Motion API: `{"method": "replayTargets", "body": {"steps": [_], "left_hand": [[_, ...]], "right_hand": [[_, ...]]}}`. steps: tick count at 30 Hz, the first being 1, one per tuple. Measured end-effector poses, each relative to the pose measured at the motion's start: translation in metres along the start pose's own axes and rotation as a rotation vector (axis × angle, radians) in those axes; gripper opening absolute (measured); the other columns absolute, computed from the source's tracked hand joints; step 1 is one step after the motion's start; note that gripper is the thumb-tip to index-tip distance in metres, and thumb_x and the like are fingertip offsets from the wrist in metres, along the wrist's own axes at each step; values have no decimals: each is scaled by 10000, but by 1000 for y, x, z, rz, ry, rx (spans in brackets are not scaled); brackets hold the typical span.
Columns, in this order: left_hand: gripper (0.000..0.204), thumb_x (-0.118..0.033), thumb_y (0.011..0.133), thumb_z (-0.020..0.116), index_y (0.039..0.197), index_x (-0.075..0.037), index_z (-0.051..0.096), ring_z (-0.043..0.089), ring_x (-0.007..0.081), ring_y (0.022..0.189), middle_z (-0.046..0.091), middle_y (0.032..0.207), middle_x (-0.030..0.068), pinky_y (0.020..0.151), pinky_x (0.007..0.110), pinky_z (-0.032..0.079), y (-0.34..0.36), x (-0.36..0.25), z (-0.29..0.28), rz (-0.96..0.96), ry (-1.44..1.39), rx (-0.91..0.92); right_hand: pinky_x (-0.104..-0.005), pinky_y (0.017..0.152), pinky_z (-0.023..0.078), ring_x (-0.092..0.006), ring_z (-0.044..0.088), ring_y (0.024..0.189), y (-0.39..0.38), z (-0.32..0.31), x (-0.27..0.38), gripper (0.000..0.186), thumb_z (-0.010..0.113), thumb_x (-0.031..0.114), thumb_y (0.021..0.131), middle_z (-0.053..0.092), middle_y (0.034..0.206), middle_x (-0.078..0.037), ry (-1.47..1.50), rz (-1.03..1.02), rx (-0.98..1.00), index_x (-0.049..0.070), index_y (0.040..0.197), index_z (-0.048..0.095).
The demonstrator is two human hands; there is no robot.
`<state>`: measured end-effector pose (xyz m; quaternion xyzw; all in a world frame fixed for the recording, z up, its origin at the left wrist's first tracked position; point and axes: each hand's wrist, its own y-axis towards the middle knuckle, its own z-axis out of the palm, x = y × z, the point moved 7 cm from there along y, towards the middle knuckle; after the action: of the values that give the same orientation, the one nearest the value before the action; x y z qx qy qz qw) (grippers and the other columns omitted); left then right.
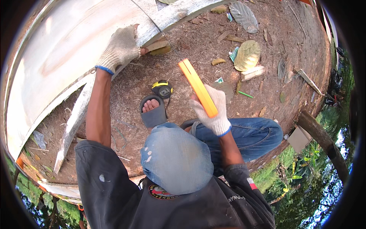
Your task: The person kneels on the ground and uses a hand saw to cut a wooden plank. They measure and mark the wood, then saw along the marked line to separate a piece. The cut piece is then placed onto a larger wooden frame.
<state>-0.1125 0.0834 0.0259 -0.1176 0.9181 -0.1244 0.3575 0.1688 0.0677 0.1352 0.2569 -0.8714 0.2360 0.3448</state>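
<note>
Both hands wear cream knit gloves with blue cuffs. My left hand [120,47] grips the edge of a pale wooden frame [167,19], with the thumb down along its inner side. My right hand [213,108] is closed round the orange handle [198,89] of what looks like a handsaw. The saw's blade [157,27] shows almost edge-on, as a thin dark line running up from the handle and across the frame. I cannot tell whether the blade touches the wood. A yellow and black tape measure [162,88] lies on the ground between my hands, beside my sandalled foot [152,108].
A large whitish panel [65,49] fills the upper left. A whitewashed wooden strip [74,122] slants below it. Dry leaves [248,55], a wood offcut [252,72] and a green stick [246,94] litter the brown ground. A log [322,141] stands at the right.
</note>
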Motion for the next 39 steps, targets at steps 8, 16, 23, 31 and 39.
{"method": "replayTargets", "body": {"steps": [8, 16, 23, 31, 39], "left_hand": [[821, -293, 677, 910, 1341, 75, 598, 709, 322, 873, 714, 937, 224, 860, 397, 576, 7, -9, -2, -22, -45, 9], [728, -272, 672, 905, 1250, 73, 628, 730, 337, 897, 720, 924, 253, 859, 416, 578, -22, 9, -26, -180, 25, 37], [544, -288, 691, 896, 1016, 59, 630, 681, 317, 778, 685, 839, 228, 764, 428, 555, 11, -14, -8, 35, -5, -54], [542, -316, 688, 919, 972, 48, 636, 721, 324, 880, 703, 853, 222, 834, 439, 567, -4, 5, -11, -77, 77, -43], [679, -313, 691, 925, 1172, 78, 648, 735, 345, 899, 722, 913, 243, 851, 436, 578, -8, -10, -1, -26, 64, -29]], "right_hand": [[-377, 576, 499, -297, 635, 592, 27, -4, -7, 145, 759, 131, 828, 614, 697, -122, -142, 16, 103, 29, 869, 665], [-391, 562, 496, -322, 659, 593, -114, -61, 12, 87, 692, 160, 825, 617, 650, -83, -200, 48, 141, 77, 848, 689], [-384, 558, 472, -299, 620, 601, 75, 18, -17, 141, 739, 117, 790, 609, 708, -110, 237, -180, -52, 49, 792, 616], [-370, 679, 573, -324, 676, 659, -93, -48, 0, 273, 819, 291, 715, 657, 737, -98, -176, 128, 161, 100, 837, 667], [-425, 671, 480, -337, 637, 823, -42, -5, -37, 131, 735, 184, 843, 657, 869, -96, -278, -191, -86, 90, 879, 651]]}}
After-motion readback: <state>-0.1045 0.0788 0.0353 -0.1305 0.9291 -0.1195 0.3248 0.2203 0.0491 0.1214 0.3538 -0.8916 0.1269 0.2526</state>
